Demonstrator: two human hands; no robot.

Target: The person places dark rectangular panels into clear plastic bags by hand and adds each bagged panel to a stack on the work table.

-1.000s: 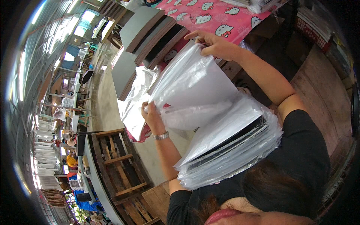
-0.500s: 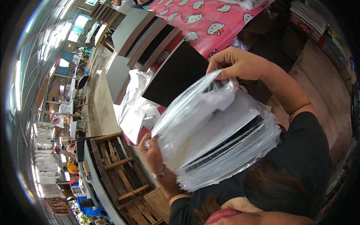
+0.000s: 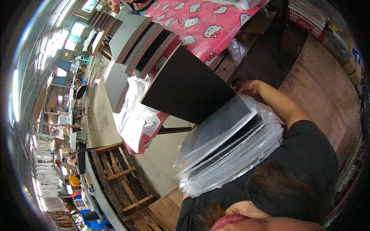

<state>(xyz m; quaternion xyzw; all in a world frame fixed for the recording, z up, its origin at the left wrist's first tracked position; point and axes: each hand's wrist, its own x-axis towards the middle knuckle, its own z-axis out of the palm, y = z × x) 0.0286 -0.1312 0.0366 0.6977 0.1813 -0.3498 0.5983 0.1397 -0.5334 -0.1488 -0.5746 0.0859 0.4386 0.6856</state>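
Note:
A stack of flat dark boards in clear plastic sleeves (image 3: 231,154) rests against my body. The top dark board (image 3: 221,125) shows through its thin plastic. Just beyond it lies a bare black board (image 3: 189,82), its near right corner close to the stack. My right hand (image 3: 248,87) is at that corner with its fingers curled on the edge; the fingertips are partly dark and hard to see. My left hand is out of sight, with the forearm hidden behind the stack.
A pink cartoon-print cloth (image 3: 212,23) covers the table. Grey and black boards (image 3: 131,36) are piled there beside crumpled white sheeting (image 3: 137,115). A wooden pallet (image 3: 123,177) stands at lower left. A red basket (image 3: 306,23) sits at upper right. Another person's arm (image 3: 115,7) shows at the top.
Both hands were holding up a loose plastic sleeve over the stack. It now lies down, the right hand has moved to the black board's corner, and the left hand has dropped from sight.

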